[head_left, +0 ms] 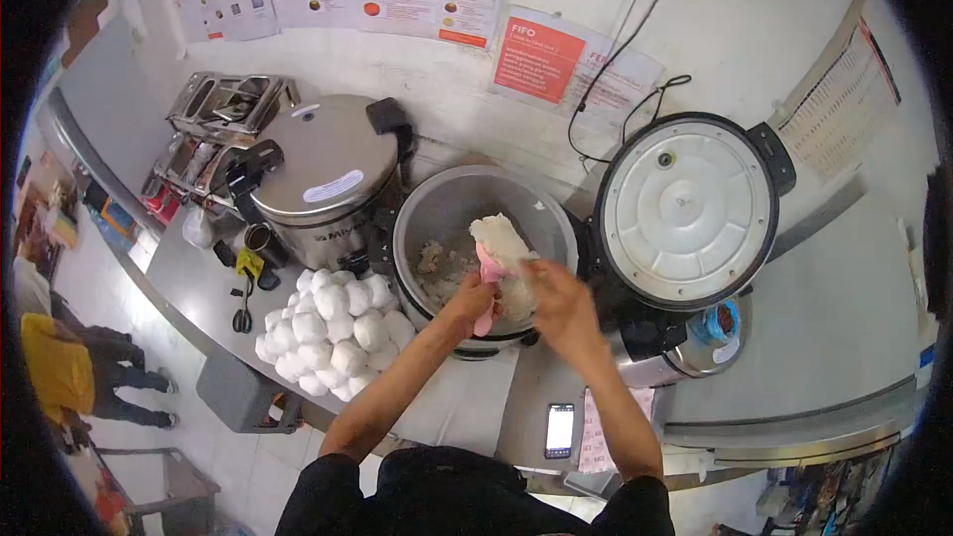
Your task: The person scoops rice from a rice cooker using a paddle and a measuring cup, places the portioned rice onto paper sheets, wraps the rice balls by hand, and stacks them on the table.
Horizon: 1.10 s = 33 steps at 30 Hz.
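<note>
My left hand [473, 300] is closed around the handle of a pink rice paddle [489, 266], held over an open rice cooker pot [452, 201]. A lump of white rice [503, 240] sits on the paddle's blade. Beside that lump is my right hand [562, 304], its fingers at the rice's edge; motion blur hides whether they grip anything. Loose rice [437, 278] lies in the bottom of the pot. To the left, a pile of round white wrapped bundles [336, 328] rests on the counter.
A closed steel cooker [323, 164] stands behind the bundles. Right of the pot is a raised round lid [685, 208]. A phone [560, 431] lies near the counter's front edge, and scissors [243, 310] lie at left. A person [65, 367] stands at far left.
</note>
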### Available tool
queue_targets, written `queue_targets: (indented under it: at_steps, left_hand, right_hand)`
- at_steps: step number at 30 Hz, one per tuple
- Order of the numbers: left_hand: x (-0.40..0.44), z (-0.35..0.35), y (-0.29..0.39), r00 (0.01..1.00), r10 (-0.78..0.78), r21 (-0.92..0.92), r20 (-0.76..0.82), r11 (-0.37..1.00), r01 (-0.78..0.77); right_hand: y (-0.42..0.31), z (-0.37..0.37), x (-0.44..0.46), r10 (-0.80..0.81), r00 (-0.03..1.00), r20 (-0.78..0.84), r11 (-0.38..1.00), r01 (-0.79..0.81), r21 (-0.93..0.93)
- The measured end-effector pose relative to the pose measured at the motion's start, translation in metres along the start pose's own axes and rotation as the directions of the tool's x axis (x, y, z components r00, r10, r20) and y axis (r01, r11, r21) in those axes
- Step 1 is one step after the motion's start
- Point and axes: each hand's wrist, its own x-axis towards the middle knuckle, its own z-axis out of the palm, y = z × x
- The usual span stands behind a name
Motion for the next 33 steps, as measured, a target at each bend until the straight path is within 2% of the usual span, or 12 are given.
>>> queue_targets:
  at_steps: [1,4,7,10,13,16,19,22,25,28,31,33]
  left_hand:
    - [0.003,0.000,-0.003,1.000,0.000,0.028,0.023,1.000,-0.001]
    - [0.004,0.003,-0.012,0.998,0.063,-0.058,-0.005,0.996,-0.063]
    - [-0.002,0.007,-0.015,0.991,0.071,-0.056,-0.113,0.995,-0.077]
    - [0.006,0.001,-0.025,0.995,0.092,-0.033,-0.036,0.995,-0.093]
    - [0.006,-0.004,-0.023,0.999,-0.023,0.000,-0.037,1.000,0.023]
    - [0.000,-0.002,-0.028,0.997,0.050,-0.100,-0.063,0.993,-0.056]
    - [-0.022,0.000,-0.010,0.997,0.072,-0.133,-0.017,0.988,-0.074]
    - [-0.022,-0.004,-0.007,0.997,0.071,-0.005,-0.036,0.997,-0.071]
    - [-0.004,-0.010,-0.019,0.998,0.068,0.043,-0.011,0.997,-0.068]
    - [-0.014,-0.013,-0.011,0.992,0.126,0.094,0.005,0.988,-0.126]
    - [-0.013,-0.018,-0.010,0.997,0.013,0.082,0.071,0.996,-0.018]
    - [-0.010,-0.017,-0.015,0.999,0.001,0.042,0.035,0.999,-0.003]
  right_hand:
    - [-0.008,0.012,-0.002,0.005,0.999,0.032,0.997,-0.002,-0.076]
    - [-0.008,0.029,-0.009,0.081,0.992,0.095,0.995,-0.076,-0.061]
    - [-0.002,0.040,-0.014,0.135,0.986,0.097,0.986,-0.125,-0.106]
    - [0.004,0.046,-0.016,0.159,0.986,0.044,0.984,-0.155,-0.084]
    - [0.012,0.046,-0.015,0.204,0.976,0.070,0.979,-0.204,-0.006]
    - [0.034,0.062,-0.019,0.177,0.984,0.008,0.982,-0.176,-0.071]
    - [0.040,0.039,-0.009,0.342,0.935,0.091,0.925,-0.353,0.143]
    - [0.027,0.032,-0.007,0.285,0.958,-0.020,0.956,-0.283,0.083]
    - [-0.013,0.048,-0.013,0.261,0.961,0.094,0.942,-0.233,-0.241]
    - [-0.013,0.044,-0.023,0.305,0.919,0.249,0.949,-0.272,-0.161]
    - [0.019,0.023,-0.019,0.172,0.945,0.277,0.981,-0.191,0.042]
    - [0.025,0.018,-0.009,0.180,0.976,0.123,0.984,-0.181,-0.006]
